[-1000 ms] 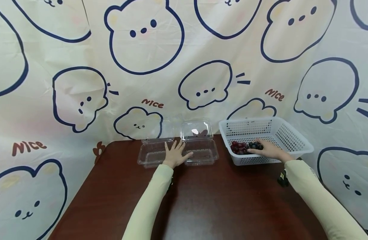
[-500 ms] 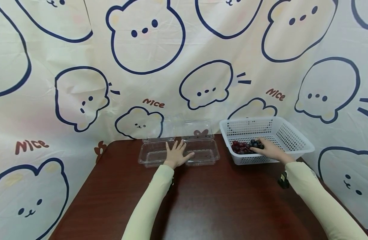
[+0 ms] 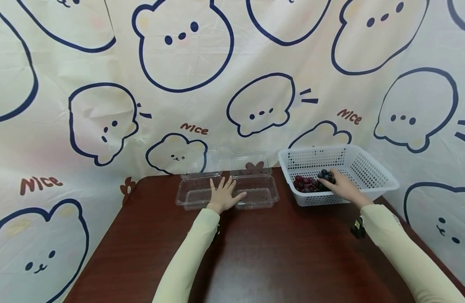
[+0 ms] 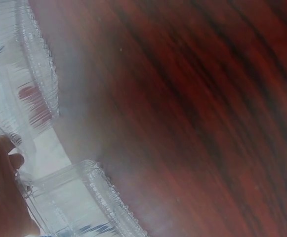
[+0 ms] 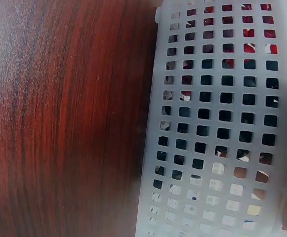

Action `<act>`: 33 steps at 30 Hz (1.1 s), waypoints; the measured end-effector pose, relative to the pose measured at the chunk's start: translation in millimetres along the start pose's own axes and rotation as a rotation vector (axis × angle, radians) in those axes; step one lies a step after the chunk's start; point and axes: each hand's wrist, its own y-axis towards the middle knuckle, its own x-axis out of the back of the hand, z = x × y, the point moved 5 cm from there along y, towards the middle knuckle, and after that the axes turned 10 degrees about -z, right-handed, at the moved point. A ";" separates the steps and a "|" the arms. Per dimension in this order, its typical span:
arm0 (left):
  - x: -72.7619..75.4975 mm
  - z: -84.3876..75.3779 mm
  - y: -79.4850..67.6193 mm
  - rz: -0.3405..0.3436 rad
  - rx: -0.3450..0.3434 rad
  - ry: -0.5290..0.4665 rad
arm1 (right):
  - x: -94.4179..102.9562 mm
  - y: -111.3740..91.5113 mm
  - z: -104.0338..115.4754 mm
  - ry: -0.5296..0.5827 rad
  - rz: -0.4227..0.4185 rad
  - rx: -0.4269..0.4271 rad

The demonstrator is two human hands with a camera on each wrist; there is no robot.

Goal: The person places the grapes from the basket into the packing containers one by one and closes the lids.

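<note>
In the head view my left hand (image 3: 222,195) lies with fingers spread across the adjoining edges of two clear plastic clamshell boxes, the left box (image 3: 194,197) and the right box (image 3: 259,194). Both lids stand raised at the back. My left fingers (image 4: 16,161) show at the box edges in the left wrist view. At the right, my right hand (image 3: 345,187) reaches into a white plastic basket (image 3: 342,201) and grips a bunch of dark grapes (image 3: 325,176). Red grapes (image 3: 305,183) lie beside them. The right wrist view shows the basket wall (image 5: 217,108), which mostly hides the fruit.
All of this stands on a dark red-brown wooden table (image 3: 262,252). Behind it hangs a cream cloth (image 3: 262,54) printed with bear outlines, close to the lids and the basket's far side.
My right hand and the dark grapes have risen slightly inside the basket. The left hand keeps its place on the boxes. The head view has shifted a little.
</note>
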 end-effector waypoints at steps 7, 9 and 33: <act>2.0 -0.9 -2.2 0.001 -0.003 -0.002 | 1.5 1.2 1.0 -0.049 -0.037 -0.022; 2.9 -1.4 -3.0 -0.001 -0.008 -0.010 | 2.3 1.1 1.3 -0.055 -0.045 -0.032; 5.7 -3.1 -8.9 -0.011 -0.028 -0.059 | 11.4 2.7 10.2 -0.020 -0.161 -0.022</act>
